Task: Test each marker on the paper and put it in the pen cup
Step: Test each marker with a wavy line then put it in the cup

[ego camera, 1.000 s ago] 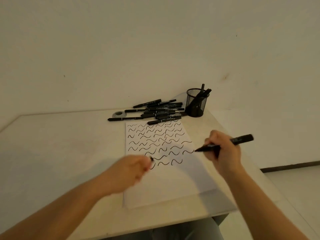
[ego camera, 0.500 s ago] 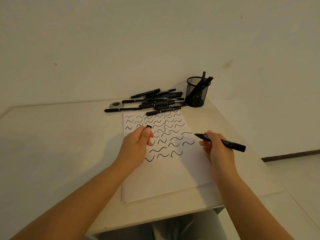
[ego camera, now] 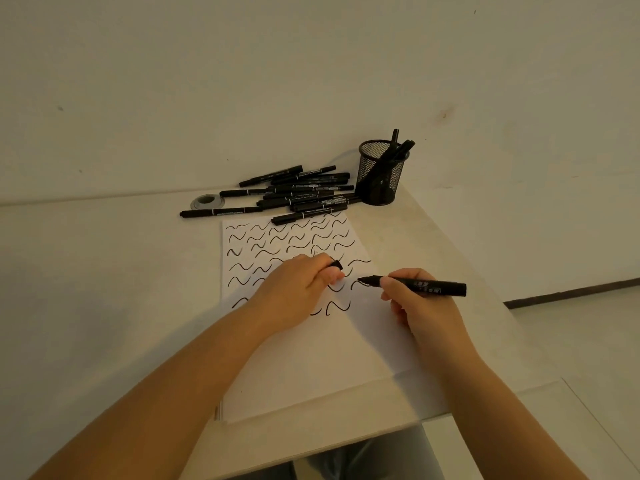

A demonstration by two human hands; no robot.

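My right hand point(ego camera: 412, 299) grips an uncapped black marker point(ego camera: 426, 285), its tip pointing left just above the white paper point(ego camera: 311, 358), which carries many wavy black test strokes. My left hand point(ego camera: 298, 292) rests on the paper and pinches the marker's black cap point(ego camera: 336, 264) between its fingertips, a little left of the tip. A pile of several black markers point(ego camera: 294, 195) lies at the paper's far edge. The black mesh pen cup point(ego camera: 381, 174) stands at the back right with a few markers in it.
A small round grey ring point(ego camera: 207, 201) lies left of the marker pile. The table's point(ego camera: 104, 289) right edge runs close to my right hand, with floor beyond. A pale wall rises right behind the table.
My left hand moved up and right onto the paper with the cap. My right hand turned the marker, lowered it and brought its tip left toward the cap.
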